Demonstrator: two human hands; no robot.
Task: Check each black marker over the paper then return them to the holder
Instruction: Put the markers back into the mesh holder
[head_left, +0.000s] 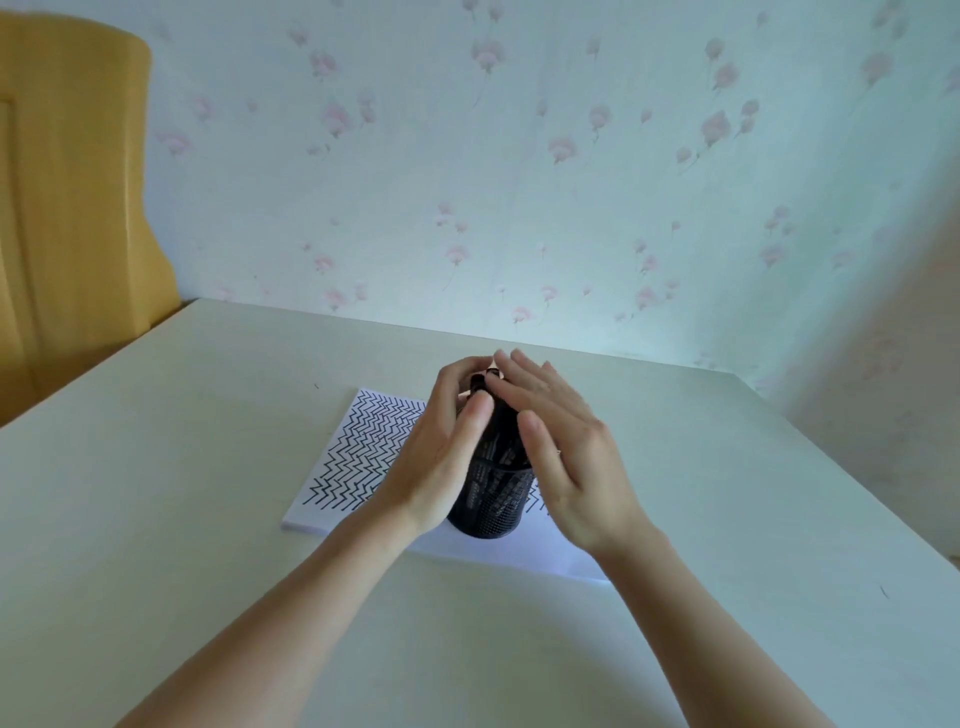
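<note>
Holder hemmed in by hands
Bare bench (208, 519) lies left, right and near; both hands flank the holder (491, 499).

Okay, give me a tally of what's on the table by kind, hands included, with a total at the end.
Hands: 2, left hand and right hand
Black mesh holder: 1
Paper with zigzag lines: 1 sheet or stack
Black markers: a bundle between the hands, count hidden
Total: 4, plus the markers
</note>
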